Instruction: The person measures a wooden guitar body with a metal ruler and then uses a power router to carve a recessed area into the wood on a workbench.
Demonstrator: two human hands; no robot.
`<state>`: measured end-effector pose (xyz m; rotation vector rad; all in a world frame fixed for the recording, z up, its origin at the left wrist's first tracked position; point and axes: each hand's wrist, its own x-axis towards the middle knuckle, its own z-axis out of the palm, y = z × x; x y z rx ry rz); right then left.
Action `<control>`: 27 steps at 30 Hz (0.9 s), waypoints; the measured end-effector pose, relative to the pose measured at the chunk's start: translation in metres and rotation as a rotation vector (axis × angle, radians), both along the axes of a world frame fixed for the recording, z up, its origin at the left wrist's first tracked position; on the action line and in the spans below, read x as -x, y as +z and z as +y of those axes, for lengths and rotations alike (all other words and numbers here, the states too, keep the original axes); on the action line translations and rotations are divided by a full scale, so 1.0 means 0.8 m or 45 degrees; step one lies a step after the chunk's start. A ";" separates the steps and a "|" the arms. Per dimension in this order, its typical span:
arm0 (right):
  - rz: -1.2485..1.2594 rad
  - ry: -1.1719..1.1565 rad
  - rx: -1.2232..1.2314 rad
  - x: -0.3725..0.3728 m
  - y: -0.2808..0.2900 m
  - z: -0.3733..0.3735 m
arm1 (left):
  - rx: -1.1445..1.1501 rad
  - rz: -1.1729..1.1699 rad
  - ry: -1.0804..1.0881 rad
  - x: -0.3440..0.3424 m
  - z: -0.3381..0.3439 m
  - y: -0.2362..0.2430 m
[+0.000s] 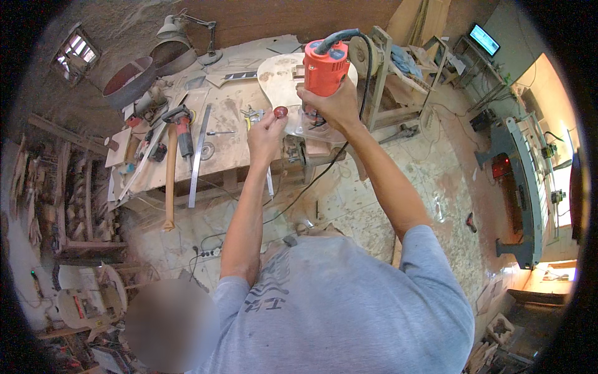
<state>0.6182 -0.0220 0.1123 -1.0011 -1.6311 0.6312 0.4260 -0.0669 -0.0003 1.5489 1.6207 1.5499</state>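
My right hand (337,107) is closed around the lower part of an orange-red handheld router (325,70) with a thick black cable at its top. The router stands upright over a pale guitar-shaped wooden body (278,80) on the cluttered workbench (227,153). A clear base shows beneath my fingers; the bit is hidden. To its left, my left hand (266,134) is closed on a small, round, dark-red knob (280,112), and I cannot tell whether it joins anything. Beside that hand lies a small metal clamp-like tool (251,116).
A steel ruler (200,156), an angle grinder (183,132) and a wooden handle (170,177) lie on the bench's left side. A desk lamp (210,56) stands at the back. The router's black cable (311,182) hangs across the bench's front edge. Right of the bench stands a wooden frame (378,81).
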 end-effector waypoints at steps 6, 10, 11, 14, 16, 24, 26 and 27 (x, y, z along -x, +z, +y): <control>0.010 -0.017 -0.047 0.004 0.012 -0.012 | 0.301 -0.086 -0.036 -0.005 -0.020 0.041; 0.033 -0.012 -0.048 0.011 0.013 -0.014 | 0.233 -0.086 0.006 -0.005 -0.020 0.038; 0.047 -0.006 -0.049 0.012 0.014 -0.015 | 0.230 -0.087 0.009 -0.006 -0.021 0.041; 0.048 -0.018 -0.097 0.016 0.010 -0.012 | 0.219 -0.088 0.020 -0.007 -0.021 0.040; 0.042 -0.007 -0.045 0.017 0.014 -0.014 | 0.190 -0.108 0.016 -0.004 -0.018 0.034; 0.018 -0.028 -0.063 0.020 0.018 -0.018 | 0.262 -0.090 0.029 -0.002 -0.020 0.038; 0.010 -0.035 -0.047 0.022 0.019 -0.018 | 0.276 -0.067 0.045 -0.001 -0.019 0.038; 0.023 -0.027 -0.049 0.023 0.019 -0.018 | 0.283 -0.055 0.053 -0.001 -0.019 0.038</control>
